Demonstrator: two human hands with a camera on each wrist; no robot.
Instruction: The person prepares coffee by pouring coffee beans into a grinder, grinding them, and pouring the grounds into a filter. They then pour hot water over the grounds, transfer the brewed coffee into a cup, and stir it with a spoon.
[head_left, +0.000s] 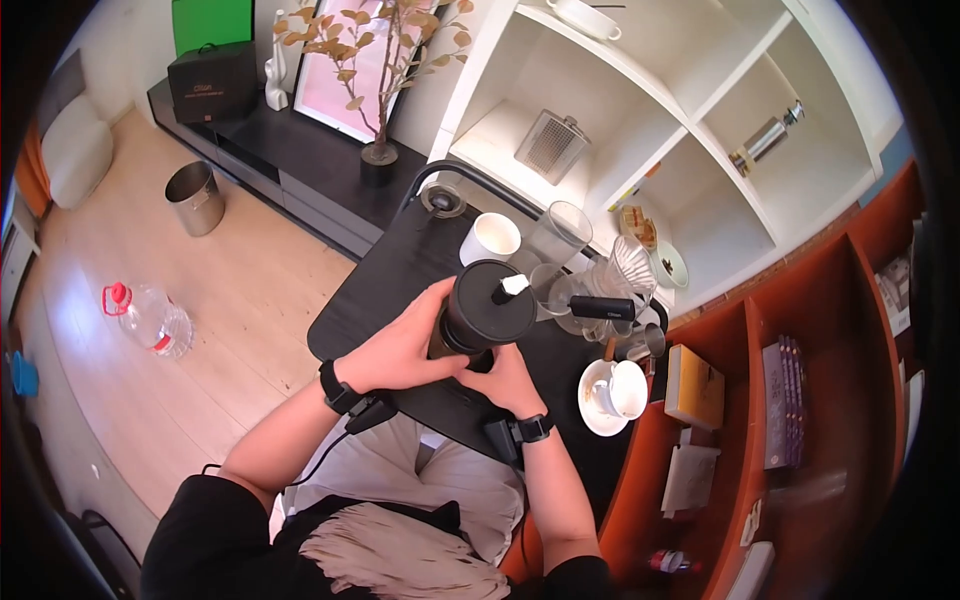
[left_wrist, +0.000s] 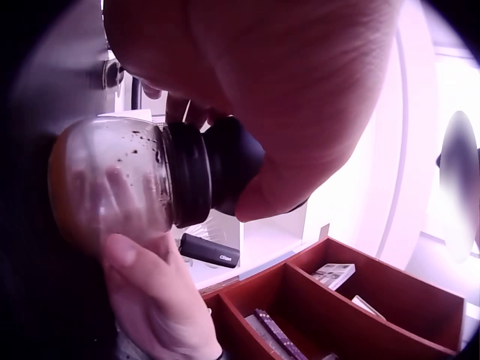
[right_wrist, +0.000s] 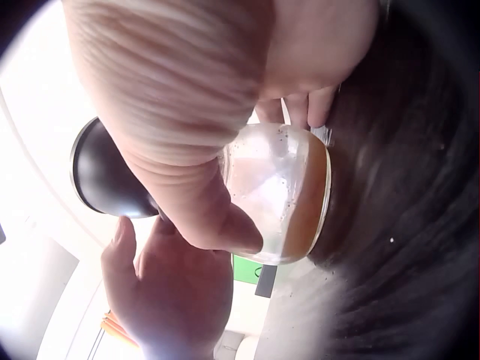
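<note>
The left hand (head_left: 405, 352) curled round the black upper body of a hand coffee grinder (head_left: 490, 305) on the grinder's left, while the right hand (head_left: 508, 382) gripped the clear glass jar (right_wrist: 289, 187) below from the near right, its thumb lying along the glass. The grinder stood upright between both palms over the near part of the black table (head_left: 385, 285), with a brown layer in the jar's bottom. A white cup (head_left: 490, 240) stood just beyond it, and a saucer (head_left: 594, 418) lay to the right.
</note>
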